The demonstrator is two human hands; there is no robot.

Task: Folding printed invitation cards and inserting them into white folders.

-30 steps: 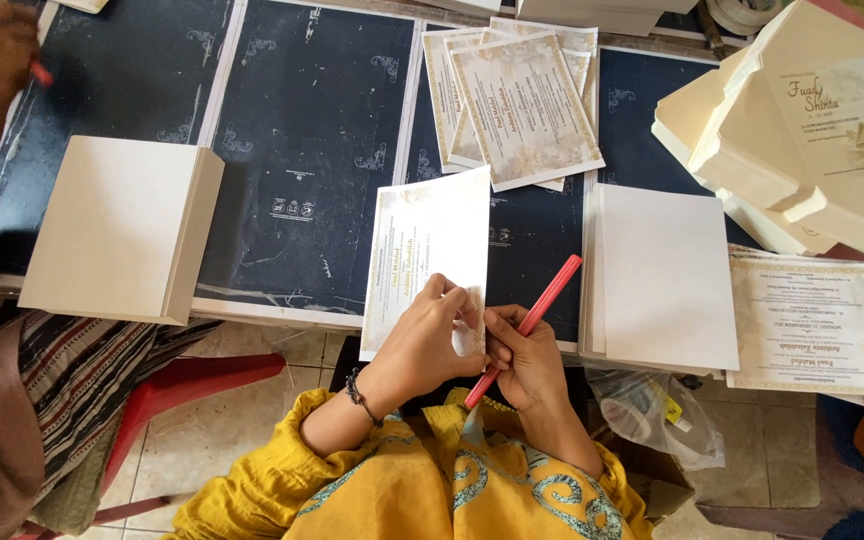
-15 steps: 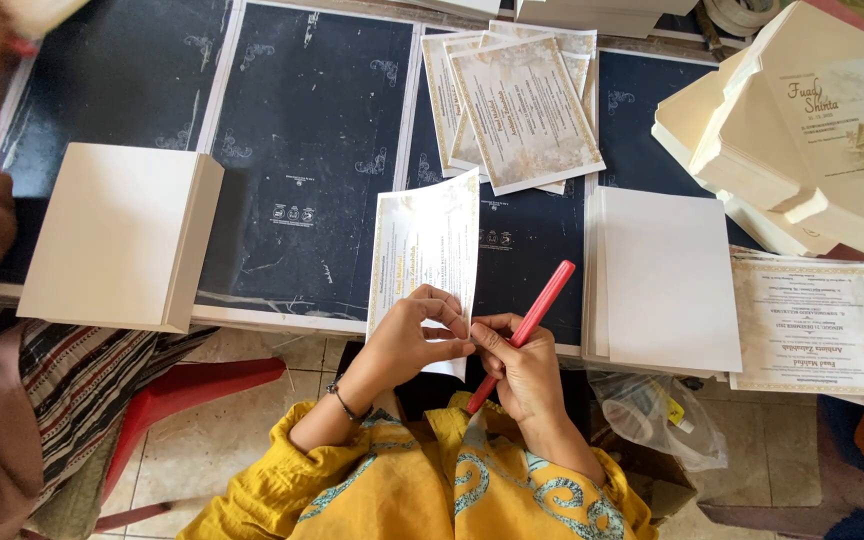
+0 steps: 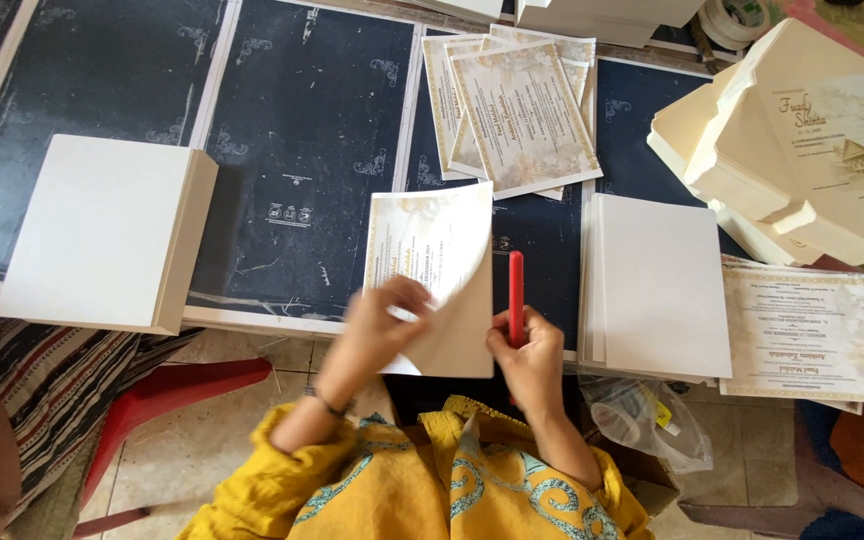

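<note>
Dark printed sheets cover the surface (image 3: 302, 150), with a white card stack (image 3: 102, 235) at nine o'clock. Since a moment ago the left hand (image 3: 377, 330) has peeled the printed card (image 3: 432, 270) further open, pinching its edge, while the right hand (image 3: 527, 355) grips a red tool (image 3: 516, 295) now upright beside it at three o'clock.

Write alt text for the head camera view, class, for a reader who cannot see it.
A person in a yellow top peels a printed sheet with the left hand, while the right hand holds a red tool upright beside it. On the dark table lie a thick white card stack, more printed sheets and blank cards.
</note>
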